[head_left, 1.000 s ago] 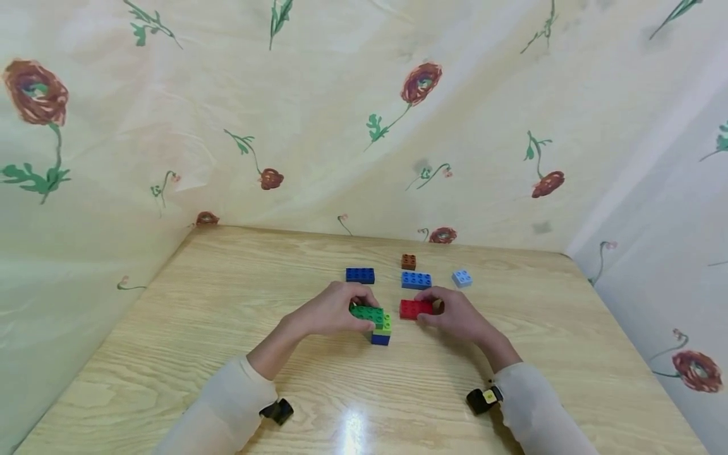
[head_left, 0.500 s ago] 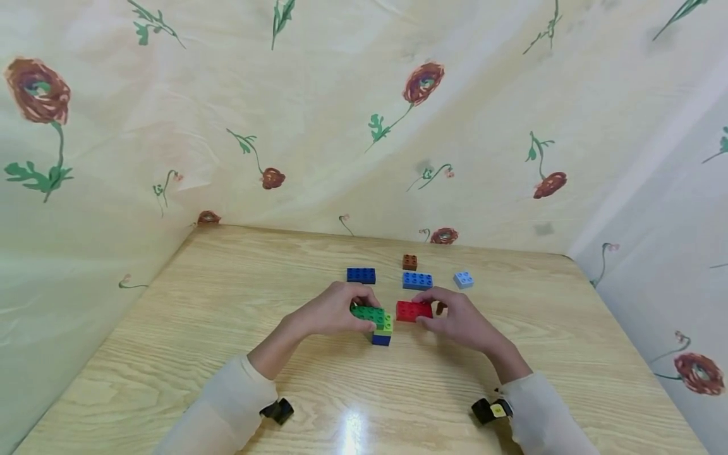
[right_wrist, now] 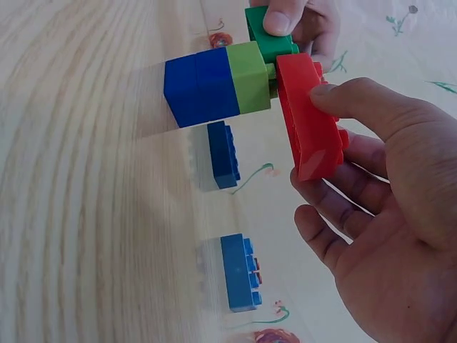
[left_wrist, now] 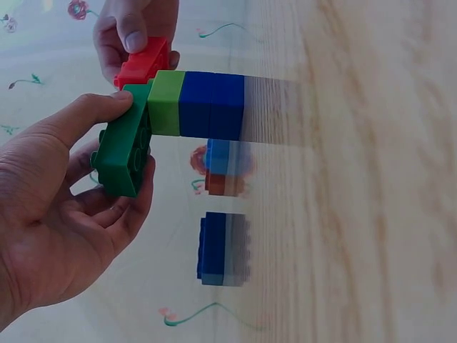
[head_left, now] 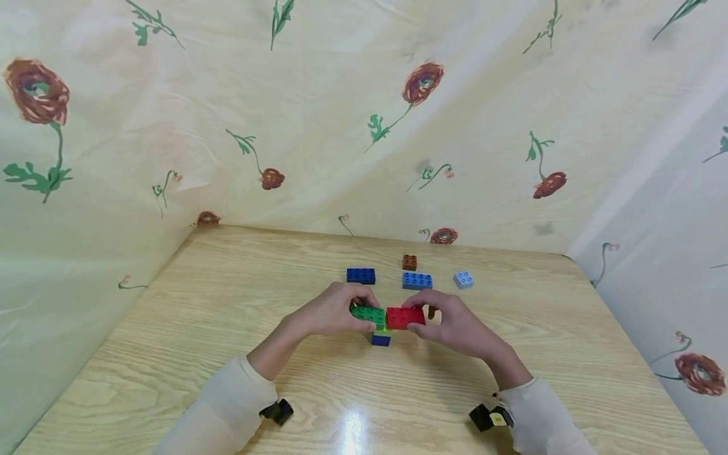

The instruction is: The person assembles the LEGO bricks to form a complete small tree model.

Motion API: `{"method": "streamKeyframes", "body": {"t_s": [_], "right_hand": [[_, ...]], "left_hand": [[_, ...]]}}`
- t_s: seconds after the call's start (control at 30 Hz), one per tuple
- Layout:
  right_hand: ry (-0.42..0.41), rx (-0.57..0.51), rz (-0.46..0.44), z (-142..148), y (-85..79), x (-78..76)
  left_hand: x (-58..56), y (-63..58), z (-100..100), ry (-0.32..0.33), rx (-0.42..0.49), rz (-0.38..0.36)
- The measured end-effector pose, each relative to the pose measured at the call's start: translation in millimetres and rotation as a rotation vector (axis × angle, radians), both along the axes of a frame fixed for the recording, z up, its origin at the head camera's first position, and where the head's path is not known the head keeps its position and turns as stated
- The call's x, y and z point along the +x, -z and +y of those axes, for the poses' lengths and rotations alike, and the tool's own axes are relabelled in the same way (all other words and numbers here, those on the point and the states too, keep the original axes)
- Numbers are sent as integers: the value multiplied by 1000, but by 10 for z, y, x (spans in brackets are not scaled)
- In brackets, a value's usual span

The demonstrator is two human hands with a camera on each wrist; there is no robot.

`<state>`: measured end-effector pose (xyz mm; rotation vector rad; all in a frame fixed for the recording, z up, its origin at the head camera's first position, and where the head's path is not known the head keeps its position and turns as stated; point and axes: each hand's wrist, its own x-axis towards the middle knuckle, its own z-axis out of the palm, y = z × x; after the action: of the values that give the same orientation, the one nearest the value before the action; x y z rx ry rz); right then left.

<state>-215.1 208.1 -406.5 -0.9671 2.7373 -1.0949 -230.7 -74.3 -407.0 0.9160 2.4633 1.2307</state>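
A short stack stands on the table, its dark blue lower part topped by a lime green brick. The green brick sits over the stack's left side and juts out leftward. Thumb and fingers of my left hand pinch its sides. My right hand pinches a red brick by its right end. The red brick's near end is close over the lime studs, beside the green brick's end. In the right wrist view it tilts slightly, with a gap showing under it.
Behind the hands on the wooden table lie a dark blue brick, a mid-blue brick, a small brown brick and a small light blue brick. A flower-printed cloth hangs behind the table.
My right hand has carried the red brick left and nearer to me, from right of the stack to over the lime brick. My left hand keeps its grip on the green brick.
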Motion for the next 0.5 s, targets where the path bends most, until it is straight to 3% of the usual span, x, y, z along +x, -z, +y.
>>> {"method": "streamKeyframes", "body": {"t_s": [0.5], "right_hand": [[10,3,8,-89,17,27]], "left_hand": [[-2,-3,-3,2,6,-3]]}}
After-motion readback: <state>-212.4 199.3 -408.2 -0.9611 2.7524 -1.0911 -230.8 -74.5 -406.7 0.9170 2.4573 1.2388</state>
